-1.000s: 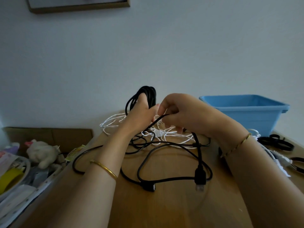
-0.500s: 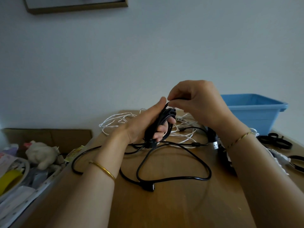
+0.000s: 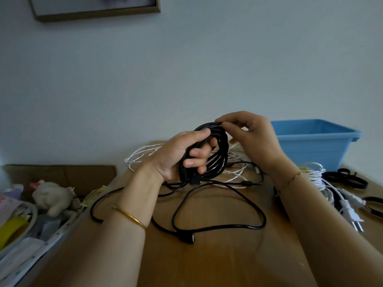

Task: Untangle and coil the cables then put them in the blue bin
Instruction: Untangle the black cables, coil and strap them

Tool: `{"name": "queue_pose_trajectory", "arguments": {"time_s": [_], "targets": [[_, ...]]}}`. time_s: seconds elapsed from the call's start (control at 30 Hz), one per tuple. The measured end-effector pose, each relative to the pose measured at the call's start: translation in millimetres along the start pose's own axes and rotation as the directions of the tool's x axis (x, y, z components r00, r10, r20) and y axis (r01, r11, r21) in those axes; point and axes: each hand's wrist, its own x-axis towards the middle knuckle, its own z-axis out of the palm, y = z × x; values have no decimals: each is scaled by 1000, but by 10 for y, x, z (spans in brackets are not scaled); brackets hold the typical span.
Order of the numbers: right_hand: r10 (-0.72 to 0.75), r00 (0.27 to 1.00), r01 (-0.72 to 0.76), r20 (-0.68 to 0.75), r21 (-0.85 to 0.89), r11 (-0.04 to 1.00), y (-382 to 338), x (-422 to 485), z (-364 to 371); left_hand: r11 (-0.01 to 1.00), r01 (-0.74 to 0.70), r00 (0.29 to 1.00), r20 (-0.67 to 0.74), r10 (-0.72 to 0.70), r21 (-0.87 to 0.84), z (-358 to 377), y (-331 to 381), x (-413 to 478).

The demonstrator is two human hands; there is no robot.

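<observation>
Wooden table [image 3: 217, 255], left hand [image 3: 178, 156] gripping black coil [image 3: 213, 154]

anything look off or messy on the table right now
Nothing looks damaged or spilled. The left hand grips a black coil and the right hand pinches its top, but loose black cable sprawls across the table, with tangled white cable behind.

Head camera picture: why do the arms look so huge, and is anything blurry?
Head view: the wide lens stretches what is close, so the forearms swell near the bottom edge; light is soft, no glare; the coil, left hand and right hand look sharp.
</observation>
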Motion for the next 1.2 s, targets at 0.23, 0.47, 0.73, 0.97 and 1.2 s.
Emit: {"name": "queue_pose_trajectory", "arguments": {"time_s": [0.23, 0.47, 0.73, 0.97, 1.2], "targets": [[91, 995, -95, 28, 417, 904, -84, -83, 193, 992, -78, 997, -19, 76, -95, 73, 42, 18], [46, 989, 12, -140, 385, 923, -182, -152, 336, 965, -136, 991, -28, 133, -224, 135, 95, 6], [-25, 996, 39, -86, 168, 985, -135, -153, 350, 951, -162, 987, -41, 157, -264, 116, 88, 8], [7, 994, 0, -107, 66, 998, -151, -171, 263, 978, -92, 984, -167, 61, -188, 193, 76, -1], [-26, 1000, 25, -3, -184, 983, -174, -380, -95, 999, -5, 963, -270, -5, -36, 458, 90, 29]]}}
